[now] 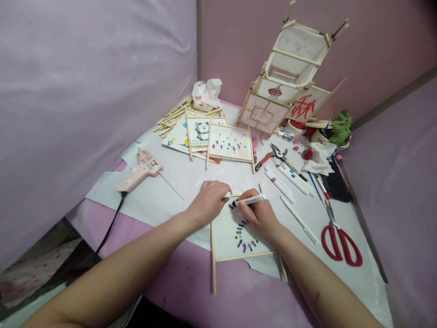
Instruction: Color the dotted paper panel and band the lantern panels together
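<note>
A paper panel in a wooden stick frame (pixel 228 237) lies on the table in front of me, with coloured dots drawn on it in a ring. My right hand (pixel 259 214) holds a white marker (pixel 251 199), its dark tip on the panel's far part. My left hand (pixel 210 200) is closed and rests on the panel's far left corner, holding what looks like a white marker cap.
A pink glue gun (pixel 139 172) with a black cord lies at the left. Two finished panels (pixel 218 139), loose sticks (pixel 172 117) and a stick-frame lantern (pixel 290 77) stand at the back. Markers (pixel 288 180), cutters (pixel 276 154) and red scissors (pixel 341 243) lie to the right.
</note>
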A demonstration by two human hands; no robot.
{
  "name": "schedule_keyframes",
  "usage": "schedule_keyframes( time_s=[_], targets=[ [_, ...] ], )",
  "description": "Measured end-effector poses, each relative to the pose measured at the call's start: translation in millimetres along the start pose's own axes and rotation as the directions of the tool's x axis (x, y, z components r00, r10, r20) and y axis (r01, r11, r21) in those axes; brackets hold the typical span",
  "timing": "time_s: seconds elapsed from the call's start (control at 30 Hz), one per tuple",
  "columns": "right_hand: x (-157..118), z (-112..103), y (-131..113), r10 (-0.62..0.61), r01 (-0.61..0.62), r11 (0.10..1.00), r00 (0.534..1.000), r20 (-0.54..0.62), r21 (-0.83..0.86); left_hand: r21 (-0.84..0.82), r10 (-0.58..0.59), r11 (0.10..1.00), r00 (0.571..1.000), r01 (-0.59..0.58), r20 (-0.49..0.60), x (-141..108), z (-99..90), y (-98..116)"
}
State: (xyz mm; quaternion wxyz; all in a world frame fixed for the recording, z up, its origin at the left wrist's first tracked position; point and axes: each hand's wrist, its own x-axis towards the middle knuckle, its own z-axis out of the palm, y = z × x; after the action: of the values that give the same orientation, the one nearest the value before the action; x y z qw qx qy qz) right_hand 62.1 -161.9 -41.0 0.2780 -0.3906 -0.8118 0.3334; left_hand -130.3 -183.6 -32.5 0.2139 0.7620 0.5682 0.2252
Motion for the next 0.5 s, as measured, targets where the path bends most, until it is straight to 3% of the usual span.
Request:
schedule_keyframes(
  time_s=[0.5],
  targets=[
    [0.0,0.0,-1.1,0.009,-0.009,1.0,1.0,-0.004,-0.004,-0.007,0.007,1.0,1.0,-0.007,-0.007,0.0,1.7,-0.8]
  ],
)
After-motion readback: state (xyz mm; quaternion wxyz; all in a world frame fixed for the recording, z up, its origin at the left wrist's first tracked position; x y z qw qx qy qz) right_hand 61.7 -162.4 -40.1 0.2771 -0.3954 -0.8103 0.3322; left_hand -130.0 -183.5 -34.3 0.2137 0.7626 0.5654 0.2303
